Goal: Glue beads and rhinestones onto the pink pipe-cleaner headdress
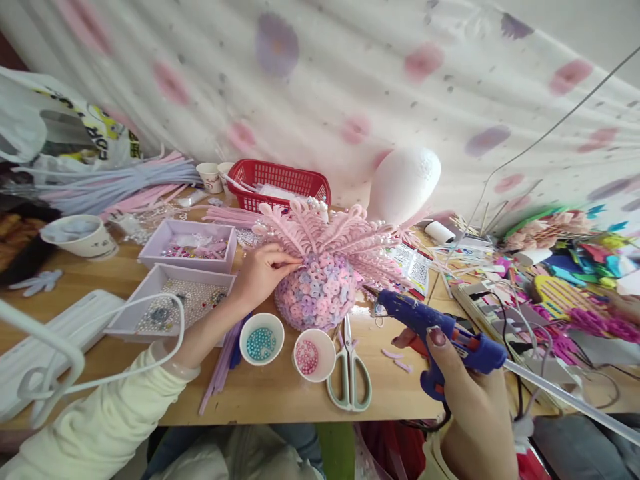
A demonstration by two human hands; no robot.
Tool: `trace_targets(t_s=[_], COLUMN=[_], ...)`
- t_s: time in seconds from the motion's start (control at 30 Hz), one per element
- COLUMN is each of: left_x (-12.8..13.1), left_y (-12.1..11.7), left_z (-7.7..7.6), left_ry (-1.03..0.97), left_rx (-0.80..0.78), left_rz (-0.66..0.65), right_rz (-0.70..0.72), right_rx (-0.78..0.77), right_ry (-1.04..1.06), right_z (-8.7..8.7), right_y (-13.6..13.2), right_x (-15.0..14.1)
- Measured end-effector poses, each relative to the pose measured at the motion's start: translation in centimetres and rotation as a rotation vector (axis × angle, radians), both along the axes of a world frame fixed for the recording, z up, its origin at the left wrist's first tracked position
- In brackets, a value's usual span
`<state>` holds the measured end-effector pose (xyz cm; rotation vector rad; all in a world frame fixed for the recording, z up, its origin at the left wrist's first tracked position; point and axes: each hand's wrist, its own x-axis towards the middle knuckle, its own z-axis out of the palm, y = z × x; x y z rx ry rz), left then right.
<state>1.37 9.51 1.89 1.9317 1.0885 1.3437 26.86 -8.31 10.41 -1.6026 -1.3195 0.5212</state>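
In the middle of the table stands a rounded piece covered with small pink and lilac chenille flowers [320,293]. Pink feathery chenille leaves [313,233] with white beads fan out above it. My left hand [265,272] pinches at the upper left of the flowers; whatever its fingertips hold is too small to make out. My right hand [467,393] grips a blue hot glue gun [435,327], a clear glue stick in its rear and its nozzle near the piece's right side. In front are a cup of turquoise beads [261,339], a cup of pink beads [314,356] and scissors [350,373].
Lilac trays [175,270] of beads and gems lie left, beside a white cup [80,237]. Behind are a red basket [280,181] and a white foam head [406,183]. Power strips with cables [500,333] lie right; another person's hand [626,305] shows at the edge.
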Motion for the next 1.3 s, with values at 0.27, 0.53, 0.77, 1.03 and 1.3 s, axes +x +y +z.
trace_targets(t_s=[0.27, 0.53, 0.77, 1.03, 1.3], left_x=[-1.3, -2.0, -1.4, -2.1, -0.6], left_y=[-1.6, -3.4, -3.4, -3.4, -7.1], left_z=[0.9, 1.2, 1.3, 2.8, 6.7], left_ry=[0.095, 0.354, 0.409, 0.132, -0.345], left_rx=[0.027, 0.003, -0.03, -0.112, -0.843], left_rz=[0.008, -0.063, -0.078, -0.119, -0.675], right_rz=[-0.052, -0.08, -0.055, -0.075, -0.028], right_rx=[-0.024, -0.002, -0.054, 0.002, -0.004], right_ry=[0.023, 0.001, 0.031, -0.04, 0.004], right_z=[0.1, -0.3, -1.0, -0.4, -1.0], right_y=[-0.2, -0.1, -0.2, -0.3, 0.0], right_x=[-0.1, -0.2, 0.7, 0.1, 0.2])
